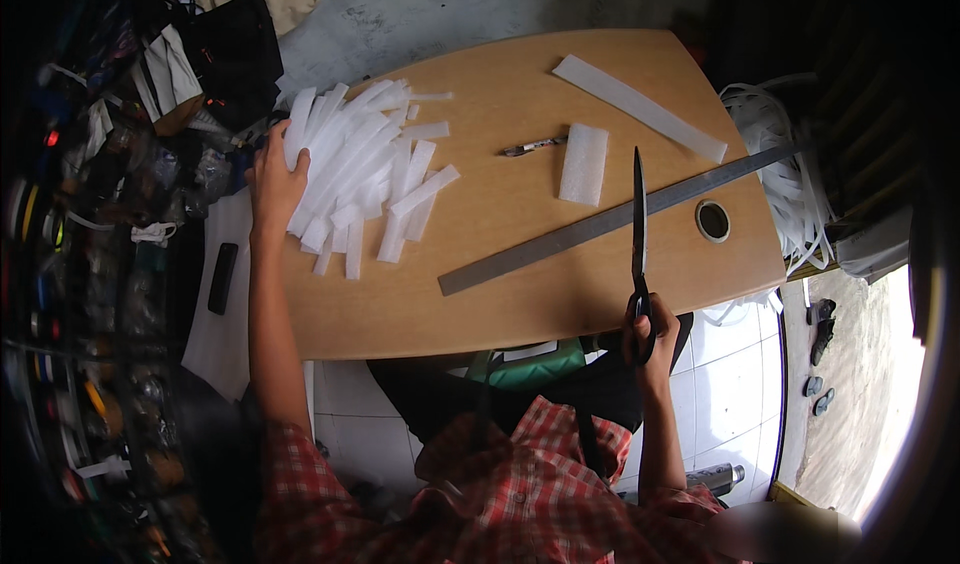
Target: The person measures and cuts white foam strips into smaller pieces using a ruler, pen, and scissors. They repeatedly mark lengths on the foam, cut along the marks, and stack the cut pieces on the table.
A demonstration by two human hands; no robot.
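Observation:
At the left of the table, a heap of white foam strips (355,159) lies loosely piled. My left hand (275,179) rests against the heap's left edge, thumb and fingers spread apart around the ends of some strips. My right hand (648,339), at the table's front edge, grips the black handles of a pair of scissors (639,224). Their long blades point away from me and look closed. Under the blades runs a long metal ruler (560,244), set slantwise. Beyond it lie a folded or stacked white foam piece (583,165) and a small cutter knife (533,147).
A longer foam strip (640,109) lies at the far right of the wooden table (480,324). Near the right edge is a round cable hole (712,221). Tangled white strips (790,184) hang beyond that edge. A dark phone-like object (223,279) lies left on a white sheet.

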